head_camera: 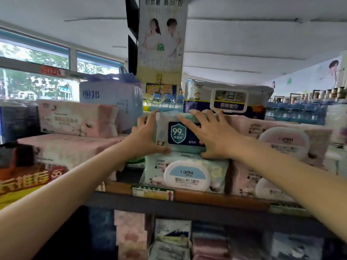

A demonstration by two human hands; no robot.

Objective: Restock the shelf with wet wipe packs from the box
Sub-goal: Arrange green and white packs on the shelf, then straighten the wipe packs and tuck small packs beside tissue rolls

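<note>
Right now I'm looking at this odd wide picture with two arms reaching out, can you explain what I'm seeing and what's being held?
There is no machine here. The single picture comes from a camera worn on a person's head, so you see their own two bare arms reaching forward in a shop. The left hand and the right hand together hold a wet wipe pack with a blue 99 shield, the left at its side and the right spread across its front. It sits on top of a Liyou pack with a white lid, which lies on the shelf. Pink packs lie to both sides, and a kitchen wipe pack sits behind.
</note>
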